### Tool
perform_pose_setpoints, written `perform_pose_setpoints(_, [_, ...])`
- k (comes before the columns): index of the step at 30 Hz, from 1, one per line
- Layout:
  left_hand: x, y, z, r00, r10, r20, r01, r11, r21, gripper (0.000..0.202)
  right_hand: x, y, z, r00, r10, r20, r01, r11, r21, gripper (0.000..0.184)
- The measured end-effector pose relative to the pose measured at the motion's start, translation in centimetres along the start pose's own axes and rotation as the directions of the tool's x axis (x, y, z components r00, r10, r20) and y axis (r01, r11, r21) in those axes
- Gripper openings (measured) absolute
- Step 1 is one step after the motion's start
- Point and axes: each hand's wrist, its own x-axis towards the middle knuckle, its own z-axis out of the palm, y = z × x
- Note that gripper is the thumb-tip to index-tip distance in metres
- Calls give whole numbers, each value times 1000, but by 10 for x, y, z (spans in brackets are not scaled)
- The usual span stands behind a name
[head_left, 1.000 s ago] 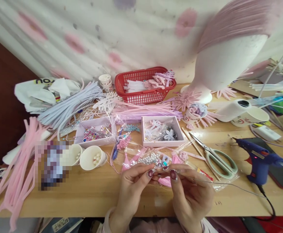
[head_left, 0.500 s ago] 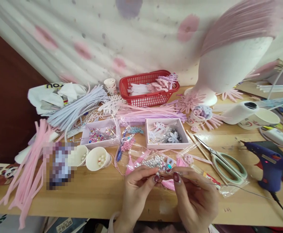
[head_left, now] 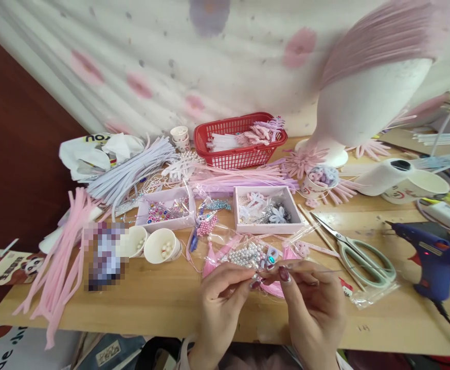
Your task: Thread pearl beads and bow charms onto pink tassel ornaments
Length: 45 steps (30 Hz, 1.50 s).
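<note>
My left hand is closed in a pinch, thumb against fingertips, on something small and shiny that I cannot make out. Close beside it, tips almost meeting, my right hand pinches a thin wire, whose free length sticks out to the right past the fingers. Just beyond the fingertips lie a heap of silvery pearl beads and a turquoise gem. Pink tassels lie by the left fingers, and more pink strands show partly behind both hands.
Green-handled scissors and a blue glue gun lie to the right. Behind stand a bead box, another box, a red basket and a white mannequin head. Paper cups and pink fuzzy stems are left.
My view has shifted slightly, so the table items sit a little further right. Both hands stay pinched together; the wire's free end now points more level and higher.
</note>
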Motion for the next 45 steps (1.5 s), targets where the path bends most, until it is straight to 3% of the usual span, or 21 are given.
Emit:
perform_pose_setpoints(12, [-3,1,5,996,-84,15,85,994,-63,13,1,0,-5,991,132,30,-133,989,59,10])
perform_pose_setpoints(18, [-4,-1,8,996,-85,2,85,992,-96,16,2,3,-3,968,249,10,-249,962,112,7])
perform_pose_setpoints(24, [-3,-6,12,985,-166,-48,156,974,-162,3,0,4,0,940,339,29,-337,917,213,10])
perform_pose_setpoints(29, [-3,-12,15,973,-194,-125,168,966,-195,15,-4,7,3,932,361,20,-354,899,258,10])
perform_pose_setpoints(36, [-15,-29,18,955,-146,-259,90,972,-216,16,-7,8,9,921,385,57,-380,854,355,13])
perform_pose_setpoints(40, [-16,-31,18,963,-140,-231,73,958,-276,19,-6,7,9,929,347,130,-370,852,370,15])
perform_pose_setpoints(45, [-15,-27,18,978,-135,-160,85,955,-283,14,-3,5,7,945,313,99,-327,875,357,15])
